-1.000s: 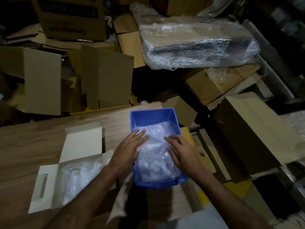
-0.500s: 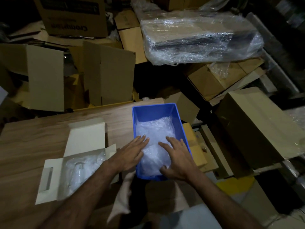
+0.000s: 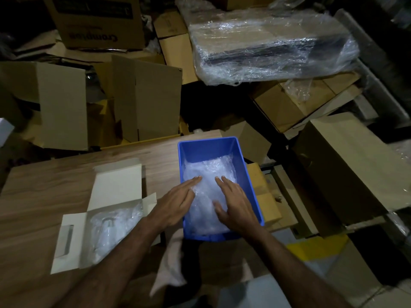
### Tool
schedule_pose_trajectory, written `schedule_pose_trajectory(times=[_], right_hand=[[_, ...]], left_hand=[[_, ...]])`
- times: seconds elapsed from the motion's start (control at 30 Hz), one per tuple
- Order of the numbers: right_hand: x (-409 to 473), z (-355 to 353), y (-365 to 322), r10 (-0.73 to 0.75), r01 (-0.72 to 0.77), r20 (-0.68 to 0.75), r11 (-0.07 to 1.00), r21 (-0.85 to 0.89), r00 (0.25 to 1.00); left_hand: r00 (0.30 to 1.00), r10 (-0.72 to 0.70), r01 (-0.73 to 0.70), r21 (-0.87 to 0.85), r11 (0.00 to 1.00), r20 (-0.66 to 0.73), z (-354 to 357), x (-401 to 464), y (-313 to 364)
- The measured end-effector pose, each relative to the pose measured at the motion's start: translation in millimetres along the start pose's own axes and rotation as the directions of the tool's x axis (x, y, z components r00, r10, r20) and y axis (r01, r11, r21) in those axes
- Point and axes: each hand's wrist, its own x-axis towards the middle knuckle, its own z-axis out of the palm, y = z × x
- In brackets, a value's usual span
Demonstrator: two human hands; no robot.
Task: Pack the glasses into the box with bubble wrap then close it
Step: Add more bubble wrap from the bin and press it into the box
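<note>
both my hands are down in the blue bin [image 3: 209, 145], which sits at the table's [image 3: 55, 185] far right corner and hangs a little past the right edge. my left hand [image 3: 175, 202] lies flat on the bubble wrap [image 3: 209, 174] with its fingers [image 3: 193, 181] straight and close together; my right hand [image 3: 235, 203] presses beside it, fingers slightly spread, thumb out toward the left — neither is clamped on anything, they only push the wrap down.

the white box [image 3: 97, 218] lies open near the table's front edge, left of the bin, lid flap standing toward the far edge. a wrapped, clear shape rests inside it; i take it for one of the glasses, though the wrap blurs it.

i judge this to be the fetching step: feeling through the wrap for the next piece to carry over. the next move calls for pinching up a sheet or a wrapped glass, lifting it clear of the bin wall, and setting it gently into the box before folding the flaps shut.

the only writing i can read is on a brown carton [image 3: 95, 21] on the floor beyond the table — upside down, it looks like "crompton".
</note>
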Motion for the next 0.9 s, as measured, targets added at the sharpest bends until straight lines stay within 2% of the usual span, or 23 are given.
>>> schedule_pose_trajectory(times=[0.1,0.2,0.33,0.53,0.7,0.8,0.9], right_hand=[[12.2,-7.2,-3.0,0.114,-0.114,0.012,0.983,0.143,0.993],[18.4,-15.2,-6.5,0.082,-0.079,-0.005,0.981,0.178,0.997],[16.7,-22.3,-10.4,0.034,-0.035,0.017,0.992,0.123,0.999],[7.9,-30.4,-27.1,-0.005,0.022,-0.144,0.993,0.118,0.99],[5.5,-35.1,-28.6,-0.101,0.103,-0.263,0.995,-0.008,0.959],[3.2,-34.5,-21.0,-0.16,0.142,-0.289,0.987,-0.081,0.944],[-1.6,-31.3,-17.0,-0.225,0.212,-0.224,0.974,-0.081,0.948]], left_hand=[[0.999,0.015,-0.017,-0.054,0.998,-0.041,3.1,-6.5,-4.5],[0.994,-0.003,-0.005,-0.072,0.997,-0.106,2.8,-10.1,-7.1],[0.99,0.012,0.005,0.115,0.993,-0.143,3.5,-7.7,-8.8],[0.959,-0.087,0.058,-0.113,0.992,-0.27,8.1,6.1,7.1],[0.945,0.017,-0.08,-0.179,0.981,-0.328,8.6,6.3,16.5],[0.955,0.102,-0.11,-0.012,0.994,-0.28,10.3,5.5,5.1],[0.957,0.14,-0.142,0.013,0.99,-0.252,7.6,5.0,5.8]])
